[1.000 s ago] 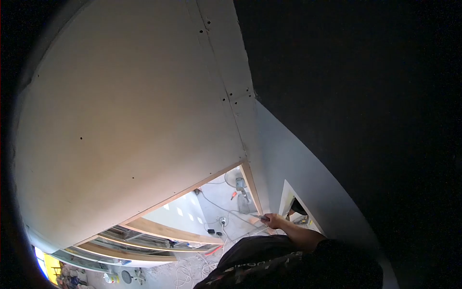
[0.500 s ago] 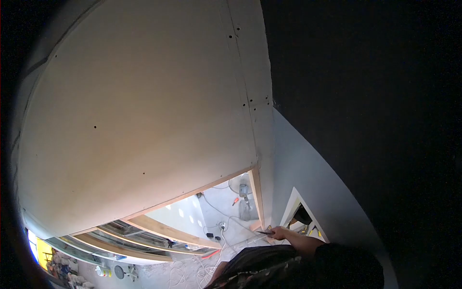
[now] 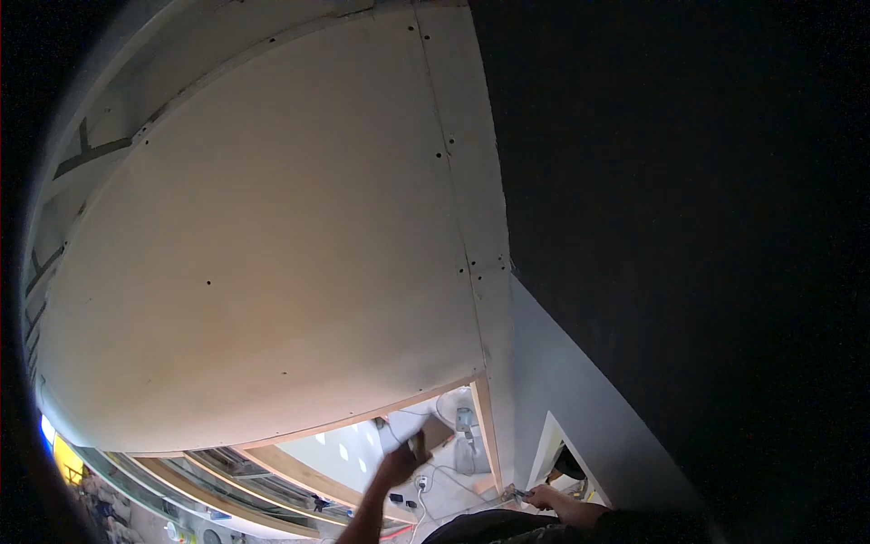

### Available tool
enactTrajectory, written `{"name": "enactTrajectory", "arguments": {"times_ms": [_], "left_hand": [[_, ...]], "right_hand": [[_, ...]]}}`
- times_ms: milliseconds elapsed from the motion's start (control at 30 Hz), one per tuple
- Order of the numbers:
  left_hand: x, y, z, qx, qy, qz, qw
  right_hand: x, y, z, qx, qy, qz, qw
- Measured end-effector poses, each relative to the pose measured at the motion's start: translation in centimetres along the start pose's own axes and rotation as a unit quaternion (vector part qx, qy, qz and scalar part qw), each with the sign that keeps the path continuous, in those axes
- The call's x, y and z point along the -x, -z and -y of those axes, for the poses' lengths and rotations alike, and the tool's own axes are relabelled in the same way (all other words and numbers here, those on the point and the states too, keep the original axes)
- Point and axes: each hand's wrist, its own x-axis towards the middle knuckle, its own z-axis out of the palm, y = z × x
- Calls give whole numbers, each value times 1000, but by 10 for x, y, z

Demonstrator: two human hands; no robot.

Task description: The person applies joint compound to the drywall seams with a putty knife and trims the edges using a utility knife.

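Note:
My left hand (image 3: 403, 461) is raised in front of the opening. Its fingers are closed on a flat brown piece (image 3: 438, 432), whose kind I cannot make out. Lower and to the right, my right hand (image 3: 542, 496) is wrapped round the handle end of a small tool (image 3: 517, 492), which looks like a putty knife. Above both hands spreads a large pale board (image 3: 272, 218) with dark screw spots and a vertical joint (image 3: 453, 195) near its right edge. Neither hand touches the board.
Light timber (image 3: 486, 426) frames an opening below the board. Beyond it are a grey standing object (image 3: 465, 440), a socket block (image 3: 422, 483) and white cables. A blue-grey wall (image 3: 580, 390) with a white-edged opening (image 3: 547, 446) stands to the right, and wooden shelves (image 3: 272, 467) curve to the left.
My left hand has come up into view with the brown piece. The view has tilted upward, so the board and opening sit lower. My right hand still holds its tool, now lower in view.

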Motion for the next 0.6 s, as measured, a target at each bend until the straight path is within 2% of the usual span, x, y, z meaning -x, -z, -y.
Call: {"name": "enactTrajectory", "arguments": {"times_ms": [33, 67, 133, 167, 200, 267, 333, 400, 467, 533, 567, 600], "left_hand": [[-7, 74, -79, 59, 20, -36, 997], [-27, 116, -106, 66, -114, -119, 984], [-41, 203, -183, 55, -120, -172, 976], [-49, 237, -204, 14, -150, -200, 968], [-60, 265, -223, 63, -222, -234, 944], [-78, 319, -263, 11, -274, -286, 918], [-96, 358, -307, -51, -320, -338, 884], [-106, 395, -342, -167, -319, -368, 857], [-110, 423, -376, -277, -247, -372, 850], [-130, 453, -384, -387, -227, -389, 804], [-137, 468, -393, -404, -190, -359, 820], [-147, 478, -396, -451, -180, -384, 786]], "right_hand": [[-3, 3, 6, 27, -15, 22, 999], [-10, 5, 6, 54, -30, 42, 997], [-21, 8, 8, 48, -21, 27, 998], [-25, 10, 11, 34, -4, 20, 999], [-28, 11, 15, 19, 14, 14, 1000], [-30, 14, 23, 7, 4, 23, 1000], [-38, 14, 23, -4, 32, -61, 998], [-34, 19, 27, -8, 31, -65, 997], [-23, 27, 38, -10, 30, -70, 997], [-10, 39, 62, -11, 103, -154, 983], [-12, 46, 74, -11, 101, -157, 982], [-15, 52, 86, -47, 181, -225, 956]]}}
